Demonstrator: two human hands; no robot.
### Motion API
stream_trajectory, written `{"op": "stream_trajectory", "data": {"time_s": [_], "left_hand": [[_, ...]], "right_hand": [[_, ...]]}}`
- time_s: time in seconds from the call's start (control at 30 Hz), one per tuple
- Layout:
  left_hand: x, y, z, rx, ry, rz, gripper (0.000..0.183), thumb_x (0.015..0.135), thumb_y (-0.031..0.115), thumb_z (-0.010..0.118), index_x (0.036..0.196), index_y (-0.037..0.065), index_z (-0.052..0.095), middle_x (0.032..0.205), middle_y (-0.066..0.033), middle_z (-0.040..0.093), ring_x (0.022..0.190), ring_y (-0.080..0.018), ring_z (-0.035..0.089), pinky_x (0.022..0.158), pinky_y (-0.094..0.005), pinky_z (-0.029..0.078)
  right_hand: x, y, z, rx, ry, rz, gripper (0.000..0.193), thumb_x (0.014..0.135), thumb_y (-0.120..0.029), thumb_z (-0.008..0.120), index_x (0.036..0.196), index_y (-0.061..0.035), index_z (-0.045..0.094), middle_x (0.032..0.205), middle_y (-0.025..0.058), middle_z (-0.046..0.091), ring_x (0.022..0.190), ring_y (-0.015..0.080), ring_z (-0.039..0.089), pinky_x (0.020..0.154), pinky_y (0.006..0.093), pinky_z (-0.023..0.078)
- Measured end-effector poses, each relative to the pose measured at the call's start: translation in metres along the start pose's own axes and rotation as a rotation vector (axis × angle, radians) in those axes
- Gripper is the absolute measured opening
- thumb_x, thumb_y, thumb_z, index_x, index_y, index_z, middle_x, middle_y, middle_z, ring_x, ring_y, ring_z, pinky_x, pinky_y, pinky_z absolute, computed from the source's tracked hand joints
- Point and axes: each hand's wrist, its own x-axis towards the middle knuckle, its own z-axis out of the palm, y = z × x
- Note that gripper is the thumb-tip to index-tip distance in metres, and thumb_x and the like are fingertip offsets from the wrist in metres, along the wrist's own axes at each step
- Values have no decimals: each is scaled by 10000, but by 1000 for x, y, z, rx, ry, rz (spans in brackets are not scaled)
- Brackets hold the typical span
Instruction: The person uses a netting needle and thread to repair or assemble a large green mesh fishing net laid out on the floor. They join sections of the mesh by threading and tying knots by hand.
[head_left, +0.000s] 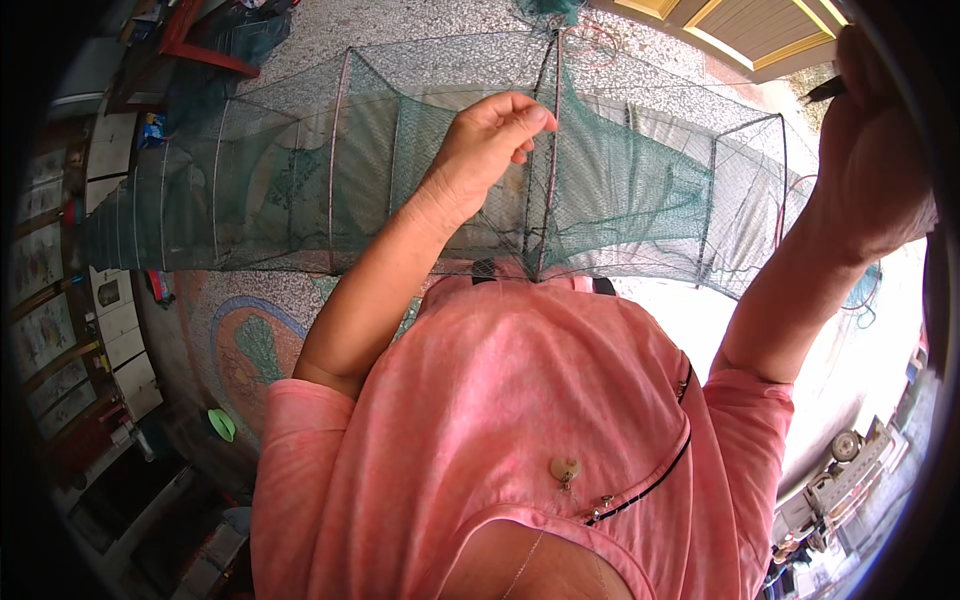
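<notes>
A long green mesh net trap (620, 200) with several upright rod frames stretches from side to side before me. My left hand (490, 145) is raised over its middle, beside one upright frame rod (548, 170). Its fingers are curled together in a pinch near that rod; whatever lies between them is too small to make out. High at the right edge, my right hand (875, 170) is closed and in shadow. From it sticks out a small dark pointed thing (826, 90); its kind is not clear.
A red frame (205, 55) stands at the far left, near a shelf or cabinet (110, 300) along the left side. A light green object (221, 425) lies on the patterned floor. Gate panels (760, 35) with yellow edges are at the far right. A pale vehicle (840, 480) is at the lower right.
</notes>
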Motion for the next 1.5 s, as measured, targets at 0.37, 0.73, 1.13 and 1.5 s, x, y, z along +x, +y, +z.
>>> {"op": "stream_trajectory", "data": {"time_s": [0.37, 0.73, 1.13, 1.5], "left_hand": [[11, 8, -24, -98, 69, -43, 146, 940, 188, 471, 897, 64, 533, 970, -107, 622, 736, -116, 571, 599, -212, 426], [5, -10, -12, 466, 77, 198, 155, 946, 170, 456, 877, 51, 528, 954, -62, 656, 611, -45, 493, 532, -182, 389], [6, -20, -35, -219, 125, -35, 151, 949, 157, 450, 884, 41, 521, 873, -96, 625, 655, -94, 540, 547, -203, 404], [8, -24, -5, 118, 121, 343, 177, 859, 112, 561, 1015, 56, 498, 929, -50, 545, 843, -106, 524, 715, -271, 451]], "right_hand": [[-72, 64, 6, -984, -846, 82, 58, 821, -161, 601, 823, -130, 649, 812, 26, 593, 842, 209, 560, 716, 326, 499], [-104, 91, 19, -888, -695, 254, 60, 765, -80, 626, 813, -110, 644, 744, 33, 586, 786, 224, 563, 694, 332, 490], [-119, 106, 67, -559, -563, 275, 171, 724, -123, 721, 854, -73, 622, 812, 69, 536, 814, 258, 545, 693, 337, 471], [-66, 47, 122, -242, -564, -103, 152, 776, -161, 700, 847, -61, 610, 797, 18, 604, 757, 172, 541, 658, 287, 444]]}}
